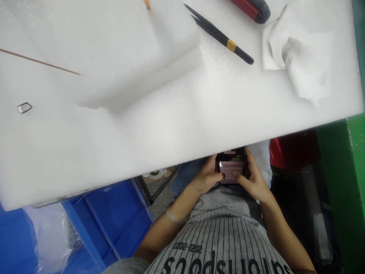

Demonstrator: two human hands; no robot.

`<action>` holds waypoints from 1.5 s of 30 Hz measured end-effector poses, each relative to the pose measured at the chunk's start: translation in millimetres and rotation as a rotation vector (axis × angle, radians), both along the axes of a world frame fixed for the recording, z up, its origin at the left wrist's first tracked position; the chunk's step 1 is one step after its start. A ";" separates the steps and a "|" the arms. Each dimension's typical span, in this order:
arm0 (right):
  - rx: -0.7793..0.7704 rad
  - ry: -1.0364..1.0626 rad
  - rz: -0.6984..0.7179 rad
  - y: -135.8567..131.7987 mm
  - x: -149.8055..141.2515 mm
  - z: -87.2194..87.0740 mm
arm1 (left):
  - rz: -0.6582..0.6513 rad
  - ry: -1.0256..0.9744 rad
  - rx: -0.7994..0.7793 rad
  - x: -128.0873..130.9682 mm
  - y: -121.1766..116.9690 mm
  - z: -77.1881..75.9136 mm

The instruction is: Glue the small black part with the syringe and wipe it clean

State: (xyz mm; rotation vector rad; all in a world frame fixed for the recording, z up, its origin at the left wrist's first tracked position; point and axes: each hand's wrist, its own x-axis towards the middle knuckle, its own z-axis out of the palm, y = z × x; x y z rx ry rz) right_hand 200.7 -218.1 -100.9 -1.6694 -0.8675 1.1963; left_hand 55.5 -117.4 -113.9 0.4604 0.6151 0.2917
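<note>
Below the edge of the white foam, over my lap, I hold a smartphone [231, 167] with both hands. Its screen shows a keyboard under some message bubbles. My left hand [209, 175] is wrapped round the phone's left side, its thumb over the keys. On the opposite side my right hand [253, 177] grips the phone, with the thumb on the keyboard. The phone's top end and some fingers are hidden by the foam edge or behind the phone.
The white foam slab [171, 133] carries black tweezers [219, 36], a red-and-black tool handle [253, 9], crumpled white tissue [302, 61], a thin stick [40, 61] and a small dark-edged piece [24, 107]. Blue bins [114, 217] stand lower left; a green surface [342, 182] lies right.
</note>
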 end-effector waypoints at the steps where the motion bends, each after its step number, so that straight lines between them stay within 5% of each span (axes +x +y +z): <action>1: 0.003 -0.001 0.001 -0.2 0.3 0.0 | 0.002 0.006 0.002 0.3 0.4 0.6; 25: 0.002 0.130 -0.082 -0.1 0.4 -2.3 | -0.013 0.041 0.069 -1.1 -3.4 -4.4; 32: -0.054 0.312 0.030 -5.7 12.4 2.5 | -0.014 0.046 0.028 0.3 -0.3 -0.9; 45: -0.025 0.116 -0.046 2.6 -0.2 3.4 | 0.053 0.037 -0.079 0.6 1.8 1.1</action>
